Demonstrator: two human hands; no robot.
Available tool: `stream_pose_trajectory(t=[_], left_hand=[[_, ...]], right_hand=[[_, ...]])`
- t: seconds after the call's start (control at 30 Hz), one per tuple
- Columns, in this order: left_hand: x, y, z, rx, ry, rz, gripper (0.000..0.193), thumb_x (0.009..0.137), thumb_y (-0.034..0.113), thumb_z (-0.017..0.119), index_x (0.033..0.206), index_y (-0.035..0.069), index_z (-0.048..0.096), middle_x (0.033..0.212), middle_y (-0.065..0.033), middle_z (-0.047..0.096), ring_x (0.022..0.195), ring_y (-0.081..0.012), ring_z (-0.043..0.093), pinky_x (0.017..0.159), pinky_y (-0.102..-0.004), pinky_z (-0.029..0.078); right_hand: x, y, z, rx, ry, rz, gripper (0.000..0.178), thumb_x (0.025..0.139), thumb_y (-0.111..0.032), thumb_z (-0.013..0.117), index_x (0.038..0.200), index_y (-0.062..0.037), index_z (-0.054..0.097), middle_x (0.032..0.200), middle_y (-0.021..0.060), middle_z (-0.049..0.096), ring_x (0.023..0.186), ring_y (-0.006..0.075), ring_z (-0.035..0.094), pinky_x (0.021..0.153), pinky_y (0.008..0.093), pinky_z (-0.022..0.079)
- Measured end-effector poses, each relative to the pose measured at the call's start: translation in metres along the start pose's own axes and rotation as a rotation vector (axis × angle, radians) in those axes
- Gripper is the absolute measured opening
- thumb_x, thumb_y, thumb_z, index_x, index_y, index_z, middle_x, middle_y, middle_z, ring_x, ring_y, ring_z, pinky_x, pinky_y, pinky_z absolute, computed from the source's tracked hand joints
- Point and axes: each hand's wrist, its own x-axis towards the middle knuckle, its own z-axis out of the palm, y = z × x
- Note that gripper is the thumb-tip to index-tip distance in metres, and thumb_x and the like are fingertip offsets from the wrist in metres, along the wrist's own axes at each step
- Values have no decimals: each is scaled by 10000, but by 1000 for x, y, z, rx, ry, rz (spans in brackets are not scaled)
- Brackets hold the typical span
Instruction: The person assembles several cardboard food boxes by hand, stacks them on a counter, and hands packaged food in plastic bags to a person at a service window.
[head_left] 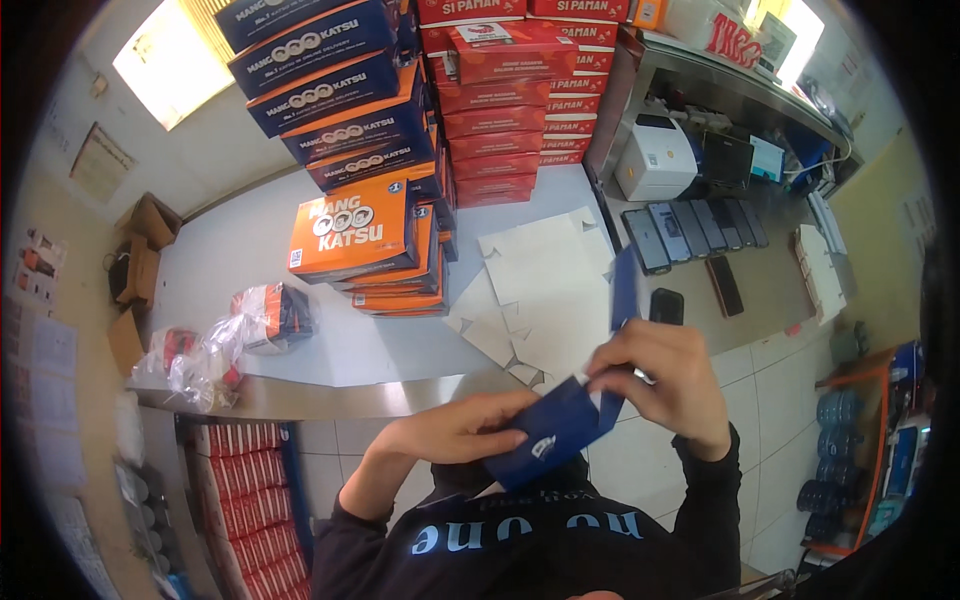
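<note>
Close to my body, a dark blue cardboard box [553, 432] is partly folded, its side panel standing up toward the table. My left hand [465, 425] grips its left side, thumb on the blue face. My right hand [662, 382] pinches a flap at the right end; the fingertips partly cover that edge. Beyond the hands, flat white cardboard blanks [545, 265] lie overlapping on the table. Left of them rises a stack of orange and dark blue boxes [352, 232], and behind stand piled red boxes [497, 125].
Plastic-wrapped packs [268, 318] sit at the table's left. On the right counter are a white label printer [655, 158], several phones in a row [690, 228] and a dark phone [725, 286]. Red-and-white cartons [245, 500] fill the space below left. An orange-framed rack [880, 450] stands right.
</note>
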Motion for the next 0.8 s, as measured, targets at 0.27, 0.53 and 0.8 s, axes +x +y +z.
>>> stream_pose_trajectory(t=[0.27,0.53,0.8], left_hand=[[19,10,7,-23,-8,-2,225,911,96,545,1115,4,573,996,-48,603,878,-98,540,766,-247,457],[42,2,28,-755,659,272,353,937,50,447,1283,68,379,1180,-72,548,1000,-173,607,803,-375,565],[58,13,35,-454,951,692,368,940,57,452,1299,53,370,1168,-77,537,1001,-172,581,801,-348,539]], right_hand=[[4,-6,19,-282,74,-624,312,672,-117,668,984,-109,681,937,63,610,701,177,516,599,274,410],[-23,20,34,-63,285,-620,314,637,-221,817,920,-140,710,856,28,623,616,136,553,531,256,430],[-5,37,27,-186,685,-701,192,661,-144,781,837,-113,710,764,58,669,580,166,601,491,252,438]])
